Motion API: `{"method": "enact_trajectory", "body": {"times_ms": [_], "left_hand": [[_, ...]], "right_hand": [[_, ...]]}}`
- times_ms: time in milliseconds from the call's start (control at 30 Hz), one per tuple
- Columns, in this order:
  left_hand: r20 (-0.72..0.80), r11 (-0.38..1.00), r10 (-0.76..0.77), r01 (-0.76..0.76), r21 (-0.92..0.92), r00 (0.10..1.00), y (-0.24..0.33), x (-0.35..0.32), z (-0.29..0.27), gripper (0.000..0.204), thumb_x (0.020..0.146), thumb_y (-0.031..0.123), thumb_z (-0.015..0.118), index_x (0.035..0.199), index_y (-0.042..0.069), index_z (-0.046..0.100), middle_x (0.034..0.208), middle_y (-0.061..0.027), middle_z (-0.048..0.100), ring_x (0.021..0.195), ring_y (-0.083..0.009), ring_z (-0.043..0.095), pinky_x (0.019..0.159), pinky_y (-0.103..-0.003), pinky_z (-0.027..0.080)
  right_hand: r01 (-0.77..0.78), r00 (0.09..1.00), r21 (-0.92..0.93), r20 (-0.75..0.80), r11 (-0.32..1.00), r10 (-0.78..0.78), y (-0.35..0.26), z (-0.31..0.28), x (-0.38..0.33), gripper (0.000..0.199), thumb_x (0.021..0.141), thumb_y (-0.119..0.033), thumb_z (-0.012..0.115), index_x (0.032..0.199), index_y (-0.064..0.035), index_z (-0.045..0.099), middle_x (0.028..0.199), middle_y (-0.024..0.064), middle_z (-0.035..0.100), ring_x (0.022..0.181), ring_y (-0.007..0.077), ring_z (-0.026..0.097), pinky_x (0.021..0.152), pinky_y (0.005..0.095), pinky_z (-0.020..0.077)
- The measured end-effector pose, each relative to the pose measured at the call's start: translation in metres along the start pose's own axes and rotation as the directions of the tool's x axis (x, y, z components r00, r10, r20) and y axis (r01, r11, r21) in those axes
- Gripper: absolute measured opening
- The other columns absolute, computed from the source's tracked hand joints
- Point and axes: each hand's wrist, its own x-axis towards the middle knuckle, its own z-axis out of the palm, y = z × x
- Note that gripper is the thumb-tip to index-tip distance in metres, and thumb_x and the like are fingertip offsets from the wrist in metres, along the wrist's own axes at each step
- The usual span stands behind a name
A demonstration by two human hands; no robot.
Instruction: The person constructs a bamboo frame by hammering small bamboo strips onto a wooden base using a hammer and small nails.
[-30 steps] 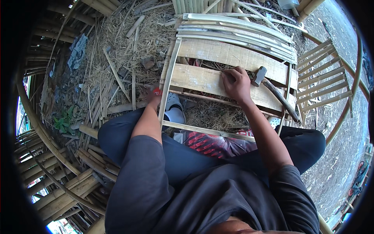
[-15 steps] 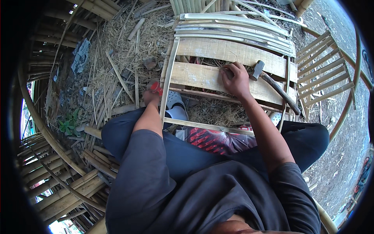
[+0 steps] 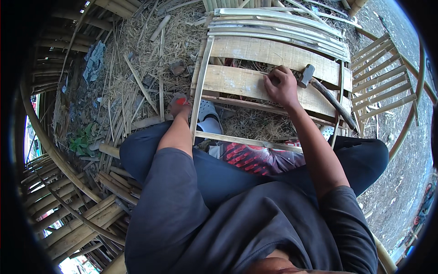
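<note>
Seen from above, a seated person in dark trousers works over a bamboo frame (image 3: 200, 86) that fills the upper centre of the picture. The right hand (image 3: 282, 86), just right of centre near the top, rests curled on the lower of two flat wooden slats (image 3: 237, 82), fingertips pressed to the wood; the fingers are bunched close together, and whether they pinch anything small cannot be told. Just beside that hand, to its right, a hammer (image 3: 319, 86) lies on the same slat, its metal head touching or nearly touching the knuckles and its dark handle running down toward the right edge of the frame. The left hand (image 3: 179, 104), left of centre, is closed around a small red object (image 3: 181, 101) next to the frame's pale left rail; what the object is cannot be made out. A bundle of split bamboo strips (image 3: 278, 25) lies across the top of the frame. Dry straw and bamboo offcuts (image 3: 137, 68) cover the ground at upper left, and a second slatted bamboo piece (image 3: 383, 73) stands at upper right.
</note>
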Motion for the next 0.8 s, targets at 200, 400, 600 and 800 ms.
{"method": "enact_trajectory", "body": {"times_ms": [200,400,600,800], "left_hand": [[0.111,0.999,-0.044,0.043,0.009,0.993,-0.011,0.008,0.011,0.044,0.078,0.022,0.079,0.117,0.001,0.069,0.114,-0.0215,0.071,0.100,-0.0348,0.072,0.087,-0.045,0.058],[0.254,0.994,-0.110,0.102,0.045,0.961,-0.022,0.025,0.024,0.051,0.078,0.023,0.080,0.121,0.000,0.067,0.116,-0.0214,0.070,0.099,-0.0348,0.072,0.086,-0.044,0.058],[0.171,0.990,-0.138,0.139,0.009,0.975,-0.025,0.041,0.040,0.057,0.078,0.023,0.081,0.126,-0.002,0.064,0.119,-0.0213,0.069,0.099,-0.0349,0.072,0.085,-0.044,0.059],[0.117,0.913,-0.273,0.295,-0.282,0.955,-0.018,0.037,0.037,0.053,0.079,0.022,0.079,0.123,-0.003,0.065,0.110,-0.0170,0.071,0.092,-0.0307,0.072,0.079,-0.041,0.059]], "right_hand": [[0.057,0.996,-0.008,-0.067,0.998,-0.058,0.001,0.001,0.000,0.015,0.082,-0.017,0.075,0.084,-0.0027,0.070,0.088,0.0145,0.065,0.086,0.0343,0.065,0.078,0.0418,0.0528],[0.100,0.994,-0.052,-0.040,0.994,-0.103,-0.003,-0.001,0.002,0.017,0.080,-0.017,0.077,0.086,-0.0052,0.065,0.090,0.0144,0.063,0.089,0.0369,0.062,0.081,0.0467,0.0512],[0.120,0.990,-0.094,-0.058,0.988,-0.126,-0.003,-0.001,0.002,0.024,0.084,-0.018,0.078,0.091,-0.0022,0.061,0.091,0.0151,0.063,0.088,0.0365,0.061,0.078,0.0457,0.0498],[0.104,0.992,-0.059,-0.069,0.993,-0.108,-0.001,0.001,0.000,0.021,0.083,-0.017,0.077,0.090,-0.0035,0.062,0.091,0.0154,0.064,0.089,0.0363,0.061,0.081,0.0467,0.0499]]}}
